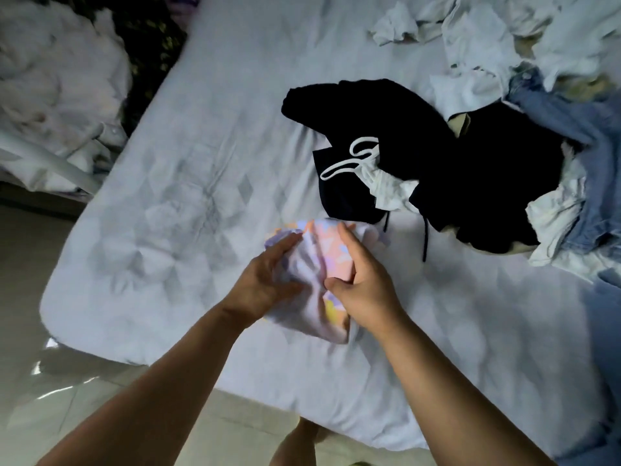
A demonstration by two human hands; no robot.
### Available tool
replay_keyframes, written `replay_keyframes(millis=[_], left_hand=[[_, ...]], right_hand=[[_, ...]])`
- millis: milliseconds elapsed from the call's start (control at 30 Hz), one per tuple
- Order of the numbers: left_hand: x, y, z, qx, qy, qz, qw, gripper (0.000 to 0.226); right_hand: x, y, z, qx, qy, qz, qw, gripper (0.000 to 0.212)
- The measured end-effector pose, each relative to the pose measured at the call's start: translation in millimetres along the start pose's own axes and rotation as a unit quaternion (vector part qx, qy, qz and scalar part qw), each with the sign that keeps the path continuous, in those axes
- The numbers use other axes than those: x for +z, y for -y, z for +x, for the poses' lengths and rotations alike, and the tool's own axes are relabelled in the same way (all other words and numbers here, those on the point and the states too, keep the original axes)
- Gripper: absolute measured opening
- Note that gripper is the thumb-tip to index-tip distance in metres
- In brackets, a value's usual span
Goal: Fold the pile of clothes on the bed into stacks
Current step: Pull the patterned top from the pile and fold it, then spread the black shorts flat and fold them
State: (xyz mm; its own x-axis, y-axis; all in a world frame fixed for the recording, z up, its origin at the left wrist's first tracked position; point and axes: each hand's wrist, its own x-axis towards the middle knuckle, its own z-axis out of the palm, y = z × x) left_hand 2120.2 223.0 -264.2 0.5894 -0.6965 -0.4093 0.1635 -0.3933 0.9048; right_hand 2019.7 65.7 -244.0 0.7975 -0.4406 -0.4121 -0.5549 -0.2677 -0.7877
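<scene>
One small pastel-print garment (pixel 316 280) is mid-fold: left hand (pixel 265 280) presses it flat-fingered, right hand (pixel 361 280) pinches its edge. No finished stacks visible; black hoodie (pixel 403 129), denim (pixel 591 156) and white clothes (pixel 487 35) remain unfolded on the bed (pixel 201 163).

A glossy pale tiled floor (pixel 50 381) fills the lower left corner and runs under the near edge of the mattress, catching a few bright reflections. Along the left edge lies a rumpled heap of pale, pinkish-white bedding (pixel 50 79), with a white rounded bar (pixel 50 159) slanting across its lower part. Between that heap and the mattress, at the top, sits a dark patterned fabric with small yellowish marks (pixel 151 31); it is too dim to tell what it is.
</scene>
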Motion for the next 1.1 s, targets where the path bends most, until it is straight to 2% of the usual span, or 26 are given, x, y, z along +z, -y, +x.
replay_keyframes(millis=[100, 167, 267, 433, 533, 600, 667, 833, 1000, 1100], left_hand=[[-51, -19, 7, 0.033, -0.05, 0.106, 0.993, 0.079], [-84, -28, 10, 0.047, -0.082, 0.199, 0.975, 0.086], [-127, -33, 7, 0.052, -0.098, 0.251, 0.962, 0.087], [-156, -7, 0, -0.079, -0.126, 0.34, 0.929, 0.092], [-153, 10, -6, -0.164, -0.141, 0.358, 0.908, 0.075], [-144, 14, -5, -0.165, -0.17, 0.371, 0.898, 0.065], [-131, 12, 1, -0.138, -0.186, 0.373, 0.898, 0.058], [-73, -14, 37, -0.065, -0.143, 0.37, 0.916, 0.049], [8, -52, 87, -0.046, -0.065, 0.333, 0.939, 0.055], [59, -70, 117, -0.031, -0.038, 0.344, 0.938, 0.058]], right_hand=[[17, 39, 22, -0.045, 0.026, -0.003, 0.999, 0.087], [32, 61, 36, -0.078, 0.035, -0.006, 0.996, 0.086], [56, 87, 53, -0.096, 0.061, -0.01, 0.993, 0.089], [76, 88, 63, -0.05, 0.115, -0.062, 0.99, 0.091], [71, 70, 58, -0.01, 0.138, -0.12, 0.983, 0.08], [63, 56, 56, 0.009, 0.144, -0.154, 0.977, 0.072], [51, 47, 55, 0.03, 0.128, -0.162, 0.978, 0.06], [-5, 30, 49, 0.072, 0.04, -0.104, 0.991, 0.038], [-83, -6, 40, 0.086, -0.084, -0.075, 0.99, 0.011], [-129, -35, 37, 0.1, -0.125, -0.075, 0.984, 0.007]])
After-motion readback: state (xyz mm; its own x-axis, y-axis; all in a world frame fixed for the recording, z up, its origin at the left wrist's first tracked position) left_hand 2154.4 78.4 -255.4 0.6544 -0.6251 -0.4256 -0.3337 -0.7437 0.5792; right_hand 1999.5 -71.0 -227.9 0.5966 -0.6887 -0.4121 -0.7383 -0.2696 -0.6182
